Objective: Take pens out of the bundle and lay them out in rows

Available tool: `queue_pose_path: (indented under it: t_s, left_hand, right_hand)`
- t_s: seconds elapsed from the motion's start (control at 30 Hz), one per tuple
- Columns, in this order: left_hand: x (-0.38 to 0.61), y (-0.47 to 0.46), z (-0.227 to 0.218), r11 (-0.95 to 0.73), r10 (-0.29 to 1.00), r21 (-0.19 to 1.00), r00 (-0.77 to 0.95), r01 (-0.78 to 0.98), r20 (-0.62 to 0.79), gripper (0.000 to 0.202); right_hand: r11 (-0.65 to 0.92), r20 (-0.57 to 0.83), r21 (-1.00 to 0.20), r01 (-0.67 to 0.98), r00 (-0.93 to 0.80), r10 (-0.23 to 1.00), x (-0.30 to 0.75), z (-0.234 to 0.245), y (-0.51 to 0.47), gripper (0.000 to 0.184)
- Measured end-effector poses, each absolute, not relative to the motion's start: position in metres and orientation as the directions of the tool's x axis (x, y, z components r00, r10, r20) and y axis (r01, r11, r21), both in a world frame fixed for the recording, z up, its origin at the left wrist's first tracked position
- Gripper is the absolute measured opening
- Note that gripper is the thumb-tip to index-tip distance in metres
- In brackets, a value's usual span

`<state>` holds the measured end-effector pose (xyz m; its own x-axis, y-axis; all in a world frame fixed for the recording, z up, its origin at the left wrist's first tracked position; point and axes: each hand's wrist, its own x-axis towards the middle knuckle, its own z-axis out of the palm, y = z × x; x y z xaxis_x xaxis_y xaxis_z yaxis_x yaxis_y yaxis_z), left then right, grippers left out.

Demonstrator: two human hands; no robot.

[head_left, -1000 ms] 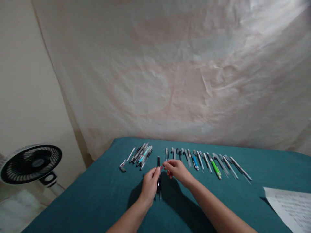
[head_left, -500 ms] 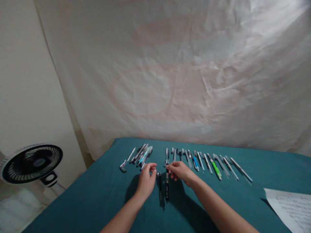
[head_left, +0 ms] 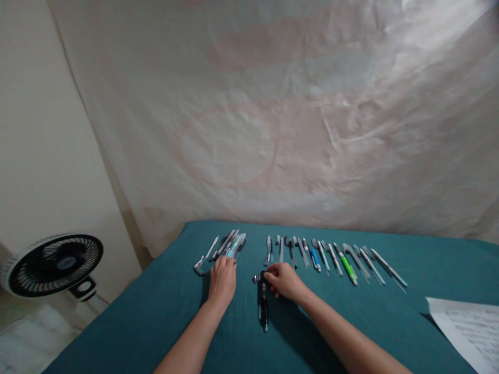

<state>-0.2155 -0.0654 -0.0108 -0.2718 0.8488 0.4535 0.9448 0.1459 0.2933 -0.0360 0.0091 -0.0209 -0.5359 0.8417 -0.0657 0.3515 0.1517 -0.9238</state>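
Note:
My right hand (head_left: 285, 281) is closed in a pinch at the far end of a black pen (head_left: 264, 306), which points toward me over the table. Close along its left side is another dark pen (head_left: 259, 300), partly overlapped by the first. My left hand (head_left: 223, 280) reaches over the near ends of a bunch of pens (head_left: 230, 244), back of the hand up. Its fingers bend down among the pens and their tips are hidden, so I cannot see whether they grip one. A white-and-black pen (head_left: 201, 264) lies just left of that hand.
A spaced row of pens runs to the right, including a blue pen (head_left: 315, 258) and a green pen (head_left: 348, 267). A written sheet of paper (head_left: 468, 324) lies at the right on the green tablecloth (head_left: 156, 322). A black fan (head_left: 54, 265) stands left of the table.
My left hand has moved left and away from me, onto the bunch of pens. The black pen in my right hand has shifted slightly left and nearer to me.

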Motion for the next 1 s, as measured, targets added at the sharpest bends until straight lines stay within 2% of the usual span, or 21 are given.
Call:
queue_pose_path:
  t_s: [0.23, 0.43, 0.57, 0.77, 0.93, 1.0]
  left_hand:
    - [-0.215, -0.066, -0.012, 0.176, 0.857, 0.239, -0.268, 0.955, 0.44, 0.02]
    - [-0.217, -0.066, -0.012, 0.191, 0.851, 0.29, -0.305, 0.938, 0.428, 0.02]
    - [-0.221, -0.066, -0.01, 0.183, 0.851, 0.384, -0.342, 0.905, 0.399, 0.021]
    - [-0.22, -0.062, -0.008, 0.121, 0.852, 0.601, -0.393, 0.79, 0.345, 0.024]
    - [-0.2, -0.057, 0.002, 0.016, 0.895, 0.797, -0.364, 0.604, 0.258, 0.036]
    - [-0.183, -0.059, 0.008, -0.026, 0.92, 0.846, -0.318, 0.533, 0.228, 0.04]
  right_hand:
    - [0.162, -0.124, -0.888, 0.43, -0.563, 0.817, -0.033, -0.016, 0.004, 0.01]
    - [0.19, -0.159, -0.868, 0.459, -0.619, 0.769, -0.035, -0.015, -0.006, 0.024]
    - [0.186, -0.168, -0.877, 0.442, -0.647, 0.744, -0.034, -0.013, -0.008, 0.025]
    - [0.153, -0.136, -0.909, 0.388, -0.622, 0.771, -0.029, -0.011, 0.002, 0.023]
    - [0.101, -0.049, -0.963, 0.249, -0.533, 0.844, -0.021, 0.005, 0.024, 0.029]
    - [0.065, -0.011, -0.988, 0.139, -0.482, 0.876, -0.015, 0.013, 0.032, 0.032]
